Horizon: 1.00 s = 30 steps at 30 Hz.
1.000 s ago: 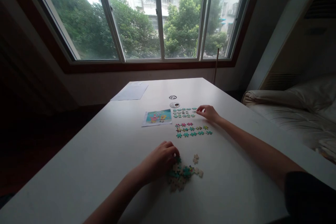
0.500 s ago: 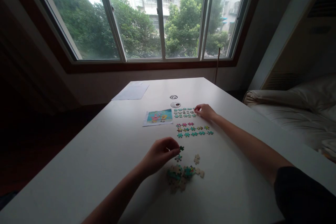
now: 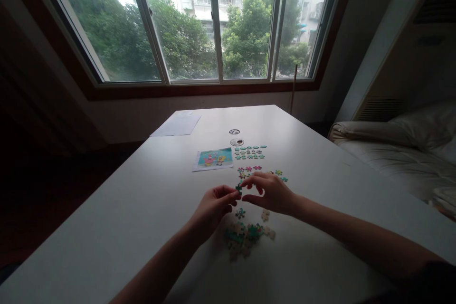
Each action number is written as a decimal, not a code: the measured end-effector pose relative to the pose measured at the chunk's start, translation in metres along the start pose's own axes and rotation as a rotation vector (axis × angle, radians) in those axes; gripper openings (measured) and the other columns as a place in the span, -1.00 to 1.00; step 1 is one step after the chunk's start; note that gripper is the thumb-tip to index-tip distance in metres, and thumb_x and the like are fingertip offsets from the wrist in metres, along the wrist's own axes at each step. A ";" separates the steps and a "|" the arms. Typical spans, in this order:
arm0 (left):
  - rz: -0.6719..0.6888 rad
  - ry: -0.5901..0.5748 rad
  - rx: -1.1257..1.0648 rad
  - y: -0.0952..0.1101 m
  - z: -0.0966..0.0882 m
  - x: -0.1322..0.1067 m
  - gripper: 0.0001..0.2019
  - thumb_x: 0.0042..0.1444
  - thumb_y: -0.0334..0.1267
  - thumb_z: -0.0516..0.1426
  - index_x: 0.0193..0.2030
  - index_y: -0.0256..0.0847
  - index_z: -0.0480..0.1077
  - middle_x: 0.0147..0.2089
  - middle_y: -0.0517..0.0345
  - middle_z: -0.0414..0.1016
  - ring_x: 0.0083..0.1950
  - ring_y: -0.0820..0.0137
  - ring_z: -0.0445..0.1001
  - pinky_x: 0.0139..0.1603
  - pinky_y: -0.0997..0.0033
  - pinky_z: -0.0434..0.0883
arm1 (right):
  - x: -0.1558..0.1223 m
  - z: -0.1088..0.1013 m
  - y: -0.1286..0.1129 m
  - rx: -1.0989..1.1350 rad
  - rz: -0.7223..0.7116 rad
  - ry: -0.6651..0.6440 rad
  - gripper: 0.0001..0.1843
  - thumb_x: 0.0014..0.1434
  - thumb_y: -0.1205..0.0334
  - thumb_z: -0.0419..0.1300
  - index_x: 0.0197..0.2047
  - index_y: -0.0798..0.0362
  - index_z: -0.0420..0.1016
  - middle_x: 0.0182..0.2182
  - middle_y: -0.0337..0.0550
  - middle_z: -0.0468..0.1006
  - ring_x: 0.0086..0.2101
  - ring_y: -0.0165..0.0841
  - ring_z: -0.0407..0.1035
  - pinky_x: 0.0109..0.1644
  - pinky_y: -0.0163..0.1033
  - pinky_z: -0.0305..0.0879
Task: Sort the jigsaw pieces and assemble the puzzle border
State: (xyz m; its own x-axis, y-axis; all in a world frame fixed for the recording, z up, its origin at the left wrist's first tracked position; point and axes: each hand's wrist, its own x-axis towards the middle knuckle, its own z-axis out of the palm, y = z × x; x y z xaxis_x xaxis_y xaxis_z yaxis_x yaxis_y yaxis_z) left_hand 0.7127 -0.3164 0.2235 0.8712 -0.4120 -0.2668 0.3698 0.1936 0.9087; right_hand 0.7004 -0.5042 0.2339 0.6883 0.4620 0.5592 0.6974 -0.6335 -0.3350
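Note:
A dark green jigsaw piece (image 3: 238, 188) is pinched between the thumb and fingers of my left hand (image 3: 216, 206). Right beside it, my right hand (image 3: 272, 192) has its thumb and fingers apart, fingertips close to the piece; whether they touch it I cannot tell. Beyond my hands, jigsaw pieces (image 3: 250, 156) lie in rows, the nearer rows partly hidden by my right hand. Closer to me is a loose pile of jigsaw pieces (image 3: 244, 237), some face down. A single piece (image 3: 240, 213) and a face-down piece (image 3: 265, 214) lie between pile and hands.
Left of the rows lies a colourful picture sheet (image 3: 213, 158). Two round items (image 3: 236, 142) sit behind it on the white table (image 3: 142, 199). Paper (image 3: 176, 124) rests at the far left corner. A pale sofa (image 3: 399, 137) stands to the right.
My right hand has come back from the far rows toward my left hand, its fingers now apart. My left hand has raised the jigsaw piece slightly and turned it upright.

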 end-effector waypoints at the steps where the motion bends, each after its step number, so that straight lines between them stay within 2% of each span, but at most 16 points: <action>1: 0.002 -0.005 0.017 0.000 0.000 0.000 -0.75 -0.26 -0.25 0.34 -0.49 -0.32 0.40 -0.56 0.24 0.39 -0.51 0.59 0.28 -0.49 0.60 0.16 | -0.001 0.000 0.000 -0.010 -0.002 0.015 -0.77 0.07 0.09 0.19 -0.24 0.04 0.42 -0.39 -0.22 0.47 -0.51 -0.50 0.27 -0.41 -0.38 0.19; 5: 0.035 -0.044 0.094 -0.002 -0.005 0.000 -0.79 -0.20 -0.23 0.31 -0.50 -0.32 0.41 -0.52 0.20 0.40 -0.51 0.58 0.26 -0.49 0.59 0.15 | -0.004 0.003 0.001 -0.085 -0.034 0.042 -0.79 0.10 0.09 0.16 -0.26 0.04 0.42 -0.41 -0.21 0.49 -0.51 -0.48 0.28 -0.39 -0.35 0.18; 10: 0.056 -0.077 0.169 -0.005 -0.009 0.000 -0.79 -0.16 -0.20 0.28 -0.50 -0.32 0.42 -0.47 0.14 0.43 -0.50 0.56 0.26 -0.50 0.58 0.15 | -0.009 0.011 0.003 -0.165 -0.111 0.043 -0.77 0.14 0.08 0.11 -0.20 0.03 0.41 -0.35 -0.18 0.51 -0.41 -0.41 0.34 -0.32 -0.30 0.18; 13: 0.097 -0.095 0.267 -0.003 -0.010 -0.001 -0.77 -0.09 -0.15 0.23 -0.43 -0.32 0.44 -0.42 0.11 0.44 -0.48 0.53 0.27 -0.50 0.57 0.17 | -0.009 0.010 0.007 -0.193 -0.145 0.034 -0.77 0.15 0.08 0.09 -0.19 0.02 0.41 -0.34 -0.16 0.51 -0.38 -0.39 0.36 -0.29 -0.28 0.20; 15: 0.174 -0.083 0.426 0.000 -0.012 0.000 -0.77 -0.03 -0.13 0.18 -0.36 -0.30 0.45 -0.42 0.11 0.44 -0.46 0.49 0.30 -0.49 0.55 0.19 | -0.009 0.005 0.012 -0.203 -0.134 0.034 -0.77 0.15 0.09 0.08 -0.18 0.00 0.41 -0.33 -0.14 0.52 -0.37 -0.38 0.37 -0.27 -0.26 0.21; 18: 0.404 -0.056 0.811 0.004 -0.017 0.000 -0.83 0.02 -0.21 0.13 -0.31 -0.24 0.46 -0.41 0.12 0.44 -0.40 0.42 0.34 -0.40 0.48 0.26 | -0.009 -0.003 0.022 -0.218 -0.087 0.069 -0.76 0.15 0.10 0.08 -0.17 0.02 0.42 -0.30 -0.12 0.52 -0.36 -0.37 0.38 -0.25 -0.25 0.23; 21: 0.605 -0.155 1.112 0.004 -0.022 -0.002 -0.87 0.04 -0.34 0.10 -0.30 -0.17 0.48 -0.30 0.10 0.42 -0.30 0.39 0.35 -0.26 0.43 0.30 | -0.010 -0.010 0.033 -0.239 -0.058 0.111 -0.76 0.16 0.12 0.08 -0.17 0.04 0.42 -0.29 -0.10 0.53 -0.37 -0.38 0.38 -0.25 -0.26 0.24; 23: 0.658 -0.252 1.223 0.003 -0.023 -0.003 -0.82 0.07 -0.39 0.07 -0.27 -0.14 0.48 -0.25 0.08 0.39 -0.24 0.38 0.34 -0.19 0.40 0.29 | -0.011 -0.011 0.038 -0.255 -0.048 0.118 -0.76 0.16 0.12 0.08 -0.16 0.04 0.42 -0.29 -0.10 0.53 -0.37 -0.38 0.38 -0.24 -0.26 0.23; 25: 0.675 -0.297 1.313 0.002 -0.023 -0.005 -0.78 0.09 -0.42 0.04 -0.24 -0.12 0.47 -0.24 0.07 0.37 -0.21 0.36 0.33 -0.18 0.39 0.29 | -0.013 -0.011 0.041 -0.272 -0.037 0.108 -0.76 0.16 0.12 0.07 -0.15 0.04 0.41 -0.29 -0.11 0.53 -0.36 -0.38 0.39 -0.23 -0.26 0.23; 30: 0.684 -0.270 1.418 0.002 -0.026 -0.004 -0.80 0.12 -0.41 0.02 -0.23 -0.15 0.44 -0.23 0.06 0.36 -0.18 0.33 0.30 -0.18 0.37 0.30 | -0.015 -0.009 0.043 -0.292 -0.029 0.084 -0.75 0.17 0.11 0.07 -0.14 0.03 0.41 -0.26 -0.12 0.53 -0.33 -0.37 0.39 -0.20 -0.26 0.22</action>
State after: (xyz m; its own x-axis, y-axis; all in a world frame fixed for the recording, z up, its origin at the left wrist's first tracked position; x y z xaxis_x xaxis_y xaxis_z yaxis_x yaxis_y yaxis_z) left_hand 0.7185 -0.2916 0.2185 0.6026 -0.7670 0.2203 -0.7685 -0.4835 0.4191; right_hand 0.7184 -0.5442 0.2177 0.6413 0.4377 0.6302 0.6216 -0.7779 -0.0922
